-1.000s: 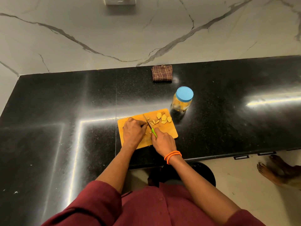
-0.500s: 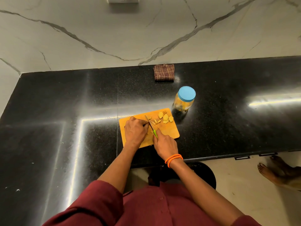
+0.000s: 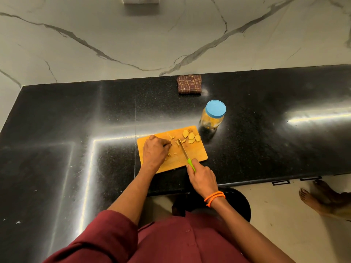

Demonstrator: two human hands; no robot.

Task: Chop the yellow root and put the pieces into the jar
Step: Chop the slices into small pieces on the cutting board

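Chopping is partway: yellow root pieces [image 3: 190, 136] lie on the cutting board [image 3: 197, 154], none moved to the jar [image 3: 213, 116], lidded just beyond on the surface. The right hand [image 3: 203, 179] grasps the knife [image 3: 185, 151]; the left hand [image 3: 154, 151] curls over root near the blade.

White marble wall [image 3: 133, 38] with grey veins rises at twelve o'clock behind the glossy black counter [image 3: 57, 130]; pale floor [image 3: 284, 234] at four o'clock.

I have only 1 view, from the head: it looks forward and steeply down over my arms, onto the black counter [image 3: 76, 130], with the marble wall [image 3: 133, 35] behind.
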